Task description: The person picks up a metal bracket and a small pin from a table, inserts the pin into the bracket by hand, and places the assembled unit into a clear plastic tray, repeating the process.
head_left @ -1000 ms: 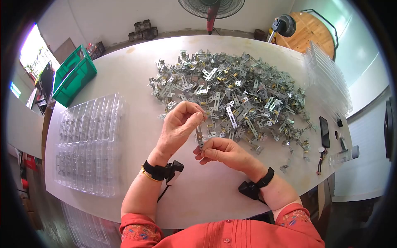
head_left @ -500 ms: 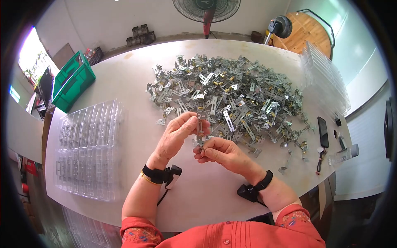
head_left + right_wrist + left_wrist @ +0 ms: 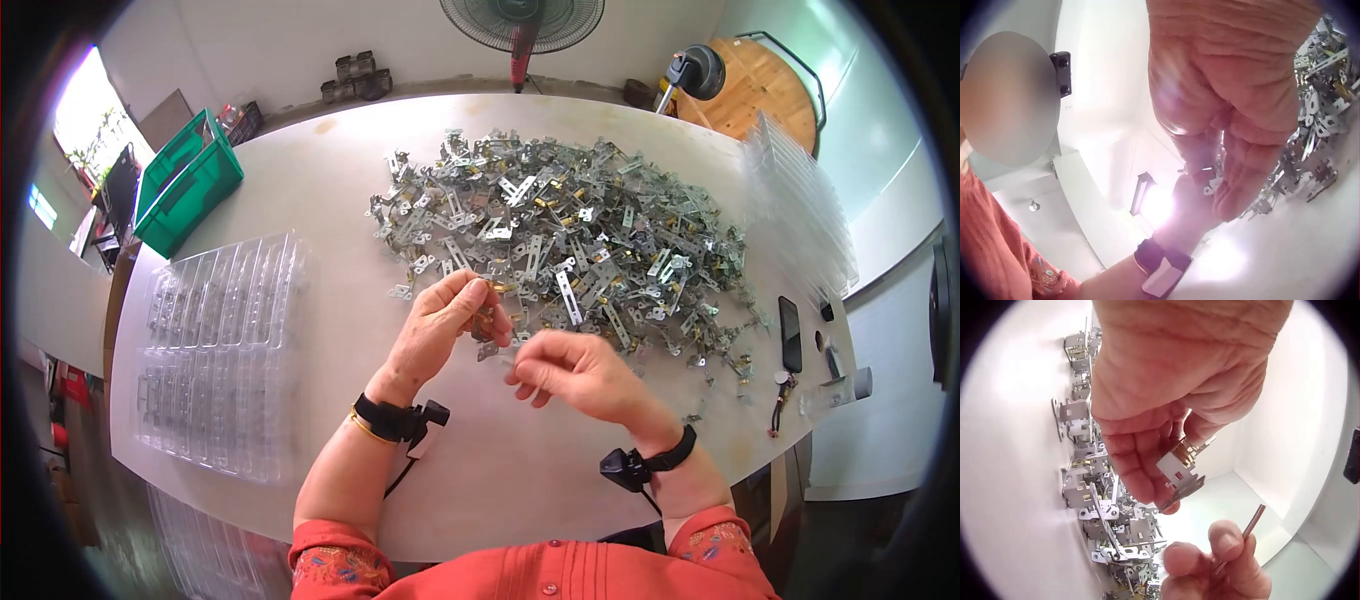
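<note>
My left hand (image 3: 430,330) holds a small bent metal bracket (image 3: 1174,469) with a square hole and a brass-coloured coil on it; in the left wrist view the fingers curl around one side of it. A short gap to the right, my right hand (image 3: 585,378) pinches a thin metal pin (image 3: 1254,520) between thumb and fingertips, its tip sticking up past them. In the right wrist view the fingers mostly hide the pin. Beyond both hands spreads a large heap of similar metal brackets (image 3: 600,225).
Clear plastic trays (image 3: 215,390) holding parts lie at the left, below a green crate (image 3: 190,190). More clear trays (image 3: 800,215) stand stacked at the right edge. Near them lie a phone (image 3: 790,335), a small key bunch (image 3: 780,405) and a clear tube (image 3: 840,390).
Both hands were together on the upright bracket. The right hand has since drawn away to the right with the pin, and the left hand has tilted the bracket down into its fingers.
</note>
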A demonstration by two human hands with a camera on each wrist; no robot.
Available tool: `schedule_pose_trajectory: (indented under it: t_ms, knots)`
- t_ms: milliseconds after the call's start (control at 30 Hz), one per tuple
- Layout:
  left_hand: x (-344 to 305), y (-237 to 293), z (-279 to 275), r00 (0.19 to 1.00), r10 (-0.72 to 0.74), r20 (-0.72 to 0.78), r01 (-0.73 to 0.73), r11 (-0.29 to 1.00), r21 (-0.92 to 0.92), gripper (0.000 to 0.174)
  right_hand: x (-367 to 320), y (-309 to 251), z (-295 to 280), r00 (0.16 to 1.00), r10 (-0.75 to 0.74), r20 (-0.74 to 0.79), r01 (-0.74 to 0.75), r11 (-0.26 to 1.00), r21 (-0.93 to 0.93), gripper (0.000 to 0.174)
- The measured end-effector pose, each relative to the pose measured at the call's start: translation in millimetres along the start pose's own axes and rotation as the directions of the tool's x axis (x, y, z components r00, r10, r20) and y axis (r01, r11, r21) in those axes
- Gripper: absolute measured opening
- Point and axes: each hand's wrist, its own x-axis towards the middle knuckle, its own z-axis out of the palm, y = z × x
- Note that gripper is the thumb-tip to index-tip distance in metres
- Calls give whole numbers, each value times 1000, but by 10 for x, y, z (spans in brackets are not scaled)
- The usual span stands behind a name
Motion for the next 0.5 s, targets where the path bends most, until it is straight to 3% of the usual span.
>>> schedule_pose_trajectory:
  t_ms: [67, 200, 500]
  knots:
    - [-9, -17, -3, 999, -32, 0, 32, 999, 21, 32, 12, -108, -21, 991, -82, -109, 85, 996, 25, 15]
    - [-3, -31, 41, 996, -82, 46, 81, 996, 28, 33, 92, -259, -79, 961, -119, -249, 112, 993, -44, 15]
    - [-13, -6, 110, 993, -120, -19, 122, 988, 94, 35, 206, -212, -116, 957, -141, -253, 124, 989, -81, 14]
